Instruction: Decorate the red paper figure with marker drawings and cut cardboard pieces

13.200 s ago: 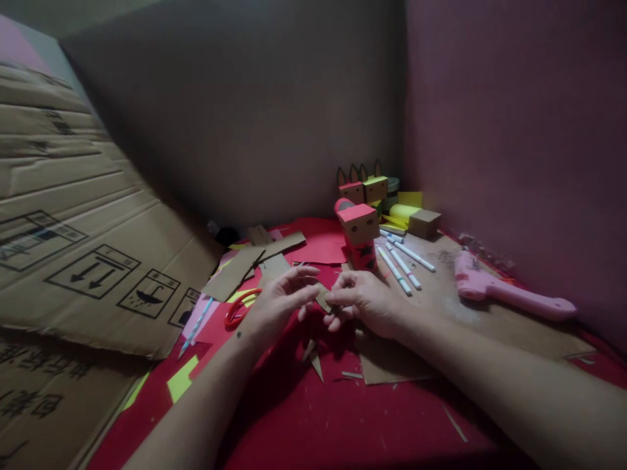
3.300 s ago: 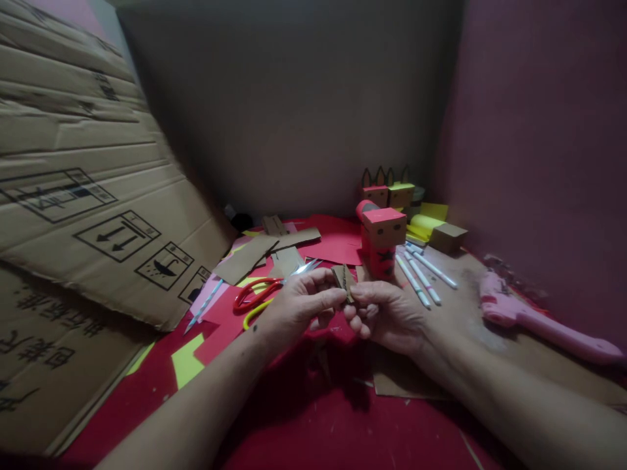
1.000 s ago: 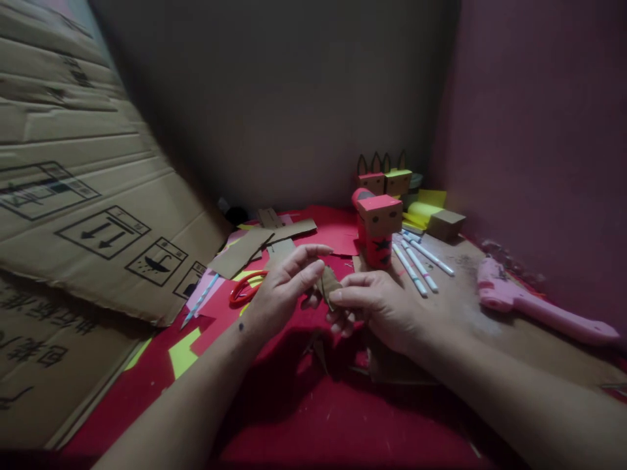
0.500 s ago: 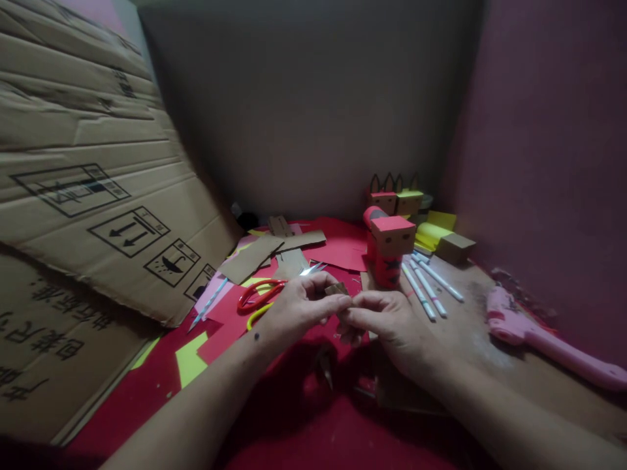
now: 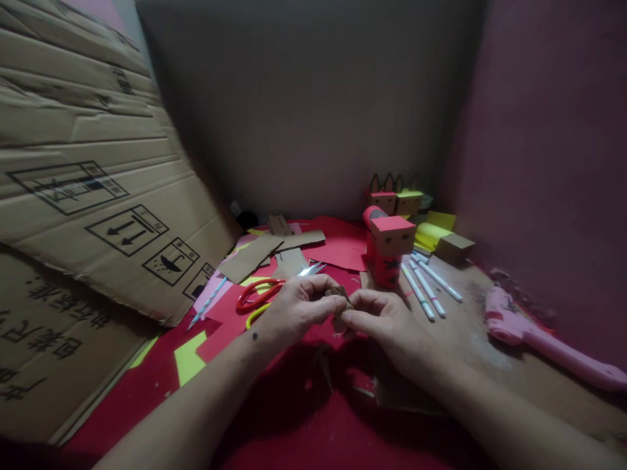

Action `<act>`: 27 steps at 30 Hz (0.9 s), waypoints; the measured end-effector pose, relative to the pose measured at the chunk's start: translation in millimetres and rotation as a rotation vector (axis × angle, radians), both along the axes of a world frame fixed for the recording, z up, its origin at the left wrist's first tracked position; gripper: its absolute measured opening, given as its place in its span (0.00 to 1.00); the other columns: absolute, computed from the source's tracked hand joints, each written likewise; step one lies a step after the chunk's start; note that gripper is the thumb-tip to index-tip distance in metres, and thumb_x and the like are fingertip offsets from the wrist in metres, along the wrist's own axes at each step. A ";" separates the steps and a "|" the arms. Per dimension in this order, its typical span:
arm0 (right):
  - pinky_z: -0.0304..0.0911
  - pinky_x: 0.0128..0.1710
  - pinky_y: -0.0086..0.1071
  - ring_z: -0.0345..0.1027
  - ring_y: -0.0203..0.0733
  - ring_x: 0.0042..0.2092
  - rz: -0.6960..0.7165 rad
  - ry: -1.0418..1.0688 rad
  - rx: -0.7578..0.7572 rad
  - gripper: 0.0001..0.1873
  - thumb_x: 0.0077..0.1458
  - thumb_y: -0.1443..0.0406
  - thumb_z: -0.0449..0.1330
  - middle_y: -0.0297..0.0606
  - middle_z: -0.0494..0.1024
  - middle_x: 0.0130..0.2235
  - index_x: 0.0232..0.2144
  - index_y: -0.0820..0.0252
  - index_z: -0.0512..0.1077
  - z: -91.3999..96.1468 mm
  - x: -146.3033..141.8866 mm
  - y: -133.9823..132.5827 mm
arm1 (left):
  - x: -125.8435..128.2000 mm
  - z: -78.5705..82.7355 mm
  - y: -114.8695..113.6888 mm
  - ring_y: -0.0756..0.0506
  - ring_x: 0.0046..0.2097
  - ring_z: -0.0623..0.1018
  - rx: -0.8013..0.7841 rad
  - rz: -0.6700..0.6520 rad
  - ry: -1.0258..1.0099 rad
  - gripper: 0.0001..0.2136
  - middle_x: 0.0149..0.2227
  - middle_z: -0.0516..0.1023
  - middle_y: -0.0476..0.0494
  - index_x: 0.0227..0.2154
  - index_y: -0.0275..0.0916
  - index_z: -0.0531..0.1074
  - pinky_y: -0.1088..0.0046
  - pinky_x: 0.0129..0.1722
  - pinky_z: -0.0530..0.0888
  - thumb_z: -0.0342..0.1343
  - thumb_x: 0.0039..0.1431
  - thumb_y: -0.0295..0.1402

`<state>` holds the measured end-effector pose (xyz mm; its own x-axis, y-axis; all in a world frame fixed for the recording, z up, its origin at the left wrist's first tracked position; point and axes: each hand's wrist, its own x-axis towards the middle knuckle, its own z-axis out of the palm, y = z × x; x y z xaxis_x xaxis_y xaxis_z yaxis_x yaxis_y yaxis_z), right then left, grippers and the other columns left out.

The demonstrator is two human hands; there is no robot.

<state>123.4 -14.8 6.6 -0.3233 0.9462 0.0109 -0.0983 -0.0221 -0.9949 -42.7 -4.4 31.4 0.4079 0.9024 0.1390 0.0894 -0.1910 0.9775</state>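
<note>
My left hand (image 5: 298,310) and my right hand (image 5: 386,320) meet at the middle of the red work surface, both pinching one small brown cardboard piece (image 5: 337,294) between fingertips. Most of the piece is hidden by my fingers. Just behind my hands stands a red paper-covered box figure (image 5: 388,251) with a cardboard face. Red-handled scissors (image 5: 259,294) lie left of my left hand.
A large flattened cardboard box (image 5: 98,196) leans at the left. Cardboard strips (image 5: 255,254) and red paper lie behind the scissors. Several white markers (image 5: 428,284) lie to the right, a pink glue gun (image 5: 539,333) farther right. More box figures (image 5: 396,199) stand at the back corner.
My left hand's fingers, spread a second ago, have closed onto the cardboard piece. Both hands now pinch it closer together and slightly lower.
</note>
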 end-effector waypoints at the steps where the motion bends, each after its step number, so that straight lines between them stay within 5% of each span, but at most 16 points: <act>1: 0.57 0.27 0.27 0.63 0.32 0.26 -0.020 0.013 -0.002 0.06 0.42 0.64 0.66 0.28 0.72 0.21 0.22 0.61 0.73 1.5 -0.1 -0.2 | 0.0 -0.2 0.1 0.52 0.26 0.71 -0.004 -0.002 0.001 0.05 0.22 0.74 0.50 0.24 0.36 0.73 0.76 0.28 0.66 0.59 0.52 0.31; 8: 0.58 0.26 0.28 0.64 0.33 0.25 -0.049 -0.025 -0.034 0.11 0.41 0.61 0.68 0.32 0.73 0.21 0.20 0.62 0.71 7.4 1.6 -1.6 | -1.9 -3.9 2.3 0.49 0.29 0.76 0.000 -0.022 0.025 0.05 0.25 0.78 0.47 0.26 0.35 0.74 0.73 0.33 0.70 0.59 0.54 0.32; 14: 0.57 0.26 0.27 0.63 0.32 0.23 -0.075 0.067 -0.002 0.09 0.41 0.65 0.66 0.30 0.72 0.19 0.19 0.62 0.70 0.7 -0.4 -0.4 | -0.8 -4.8 1.9 0.55 0.23 0.66 -0.015 0.014 0.016 0.06 0.21 0.71 0.53 0.27 0.35 0.73 0.79 0.24 0.61 0.61 0.54 0.33; 19: 0.57 0.25 0.27 0.63 0.31 0.23 -0.106 0.094 0.005 0.07 0.39 0.68 0.65 0.30 0.72 0.18 0.18 0.62 0.69 -4.4 -1.3 1.5 | -0.8 -5.9 3.6 0.49 0.32 0.77 -0.052 -0.088 -0.053 0.05 0.29 0.78 0.47 0.30 0.34 0.74 0.74 0.35 0.71 0.63 0.50 0.28; 27: 0.58 0.26 0.26 0.63 0.31 0.23 -0.101 0.070 0.030 0.06 0.40 0.67 0.64 0.30 0.73 0.19 0.18 0.62 0.70 -5.7 -1.6 2.8 | 0.3 -11.4 6.2 0.52 0.28 0.74 -0.107 -0.033 -0.082 0.04 0.26 0.76 0.50 0.28 0.35 0.73 0.76 0.30 0.68 0.62 0.48 0.27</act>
